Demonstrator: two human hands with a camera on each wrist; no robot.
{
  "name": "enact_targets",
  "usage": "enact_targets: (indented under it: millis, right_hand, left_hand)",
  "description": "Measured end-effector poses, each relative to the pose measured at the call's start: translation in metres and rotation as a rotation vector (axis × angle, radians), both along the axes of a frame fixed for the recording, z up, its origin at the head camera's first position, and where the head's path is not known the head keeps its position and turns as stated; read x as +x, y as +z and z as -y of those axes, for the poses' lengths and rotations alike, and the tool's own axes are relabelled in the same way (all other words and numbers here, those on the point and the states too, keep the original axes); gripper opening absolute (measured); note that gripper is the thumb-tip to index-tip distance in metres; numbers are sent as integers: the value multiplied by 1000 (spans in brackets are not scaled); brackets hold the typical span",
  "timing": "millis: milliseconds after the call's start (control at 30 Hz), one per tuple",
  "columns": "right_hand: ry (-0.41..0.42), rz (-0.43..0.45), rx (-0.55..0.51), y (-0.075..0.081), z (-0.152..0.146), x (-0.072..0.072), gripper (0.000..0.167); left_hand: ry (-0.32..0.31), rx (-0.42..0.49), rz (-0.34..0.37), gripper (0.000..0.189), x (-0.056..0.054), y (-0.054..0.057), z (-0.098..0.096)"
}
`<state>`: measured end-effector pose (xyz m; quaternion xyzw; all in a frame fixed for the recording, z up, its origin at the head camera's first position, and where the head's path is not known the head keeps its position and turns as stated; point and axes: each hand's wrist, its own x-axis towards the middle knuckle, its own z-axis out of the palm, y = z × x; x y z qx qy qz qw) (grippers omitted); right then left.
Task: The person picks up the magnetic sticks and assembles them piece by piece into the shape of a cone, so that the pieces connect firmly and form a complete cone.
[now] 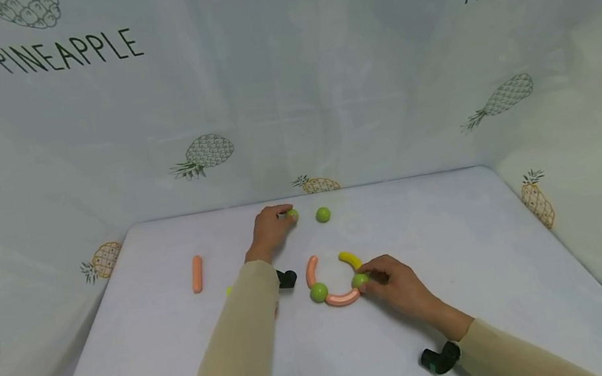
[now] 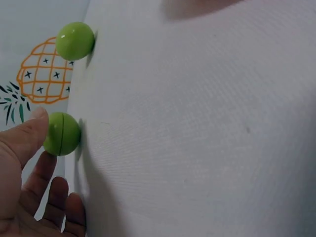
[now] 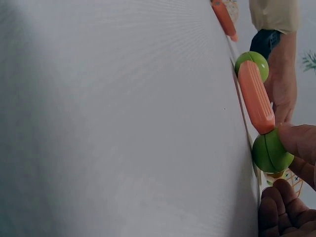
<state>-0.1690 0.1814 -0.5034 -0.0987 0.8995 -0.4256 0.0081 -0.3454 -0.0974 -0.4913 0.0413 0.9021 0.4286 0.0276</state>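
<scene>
At the back of the table my left hand (image 1: 272, 230) pinches a green ball (image 2: 61, 134) between thumb and finger; the other fingers are loosely bent below it. A second green ball (image 1: 323, 214) lies just to its right. Nearer the middle, my right hand (image 1: 402, 288) pinches another green ball (image 3: 272, 152) with thumb and index finger. That ball sits at the end of a curved pink toy sausage (image 1: 343, 299), whose left end meets a green ball (image 1: 319, 292). From there a second curved sausage (image 1: 312, 271) runs backward. A yellow curved piece (image 1: 350, 259) extends behind the right hand's ball.
An orange-pink straight sausage (image 1: 197, 274) lies on the left of the white table (image 1: 142, 350). Part of a small yellow thing (image 1: 228, 291) shows beside the left sleeve (image 1: 233, 354), which hides the rest. A pineapple-printed cloth (image 1: 283, 83) rises behind the table.
</scene>
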Motion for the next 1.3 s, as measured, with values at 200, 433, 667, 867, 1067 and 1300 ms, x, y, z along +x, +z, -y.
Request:
enact_targets:
  millis: [200,433,667,867,1067,1300]
  right_hand:
    - [13,2,-5,-2,1,1,26]
    - [28,4,-3,-3,1,0,26]
    - [33,-3,2,-4,1,-1,27]
    - [35,-14,4,-4,-1,-2,27]
    - [35,-35,10,-4,-2,-3,27]
    - [33,-15,13,-3,-2,-4,28]
  left_hand:
    - [6,-5,-6,25,5,-2,1]
    - [-35,-37,-31,39,12,1,2]
    - [-41,46,-37,40,16,5,1]
    - [-49,80,-78,39,26,14,-5]
    - [-45,112,-49,41,47,21,-17]
    - [-34,154,6,37,78,14,-32]
